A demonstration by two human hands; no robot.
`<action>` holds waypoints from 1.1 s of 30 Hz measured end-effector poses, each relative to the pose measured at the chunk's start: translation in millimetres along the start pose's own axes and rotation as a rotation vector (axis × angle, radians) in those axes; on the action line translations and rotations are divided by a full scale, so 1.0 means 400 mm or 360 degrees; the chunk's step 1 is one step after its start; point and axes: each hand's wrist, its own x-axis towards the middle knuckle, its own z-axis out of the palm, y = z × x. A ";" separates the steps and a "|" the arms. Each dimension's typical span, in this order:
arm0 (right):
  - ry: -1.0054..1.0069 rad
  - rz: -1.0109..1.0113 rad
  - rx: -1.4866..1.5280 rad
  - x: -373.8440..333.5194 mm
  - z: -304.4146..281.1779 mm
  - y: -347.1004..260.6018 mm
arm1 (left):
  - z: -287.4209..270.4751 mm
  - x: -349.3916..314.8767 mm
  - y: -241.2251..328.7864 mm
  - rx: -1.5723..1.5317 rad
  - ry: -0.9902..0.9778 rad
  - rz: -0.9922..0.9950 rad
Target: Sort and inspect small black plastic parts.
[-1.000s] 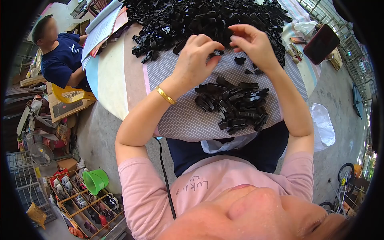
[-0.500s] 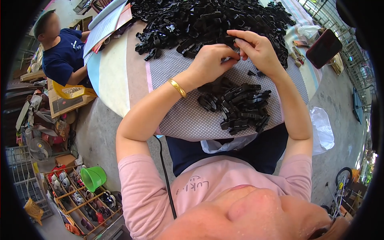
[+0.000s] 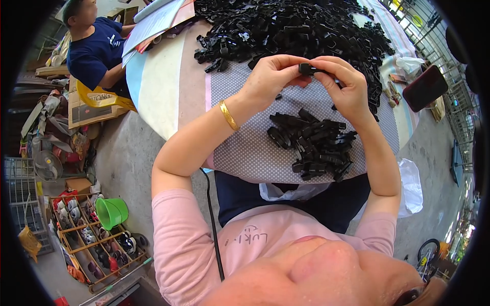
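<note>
A small black plastic part (image 3: 307,69) is pinched between my two hands above the table. My left hand (image 3: 270,79), with a gold bangle at its wrist, grips the part's left end in closed fingertips. From the other side, the thumb and fingers of my right hand (image 3: 345,84) close on it. Below my hands, nearer to me, lies a small heap of black plastic parts (image 3: 314,145) on the dotted grey cloth (image 3: 237,158). Beyond my hands spreads a much larger pile of similar black parts (image 3: 301,33).
A person (image 3: 94,48) in a dark blue shirt sits at the table's left, beside papers (image 3: 153,28). A dark phone-like slab (image 3: 424,88) stands at the right edge. Left on the floor are a green bucket (image 3: 111,212), a shoe rack (image 3: 94,245) and a fan (image 3: 47,166).
My hands have come together on the black part, which now shows plainly between their fingertips. The whole view has shifted a little, so the table sits farther right.
</note>
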 end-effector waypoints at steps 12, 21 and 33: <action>-0.0026 -0.0097 -0.0206 -0.007 -0.002 -0.005 | 0.013 -0.016 0.012 0.0315 -0.0012 0.0136; -0.0232 0.0527 0.0470 -0.003 -0.030 0.014 | 0.027 -0.033 0.033 0.0742 0.0002 0.0522; -0.0582 0.0357 -0.0306 0.008 -0.153 0.015 | 0.017 -0.012 0.007 0.1058 -0.0456 0.0401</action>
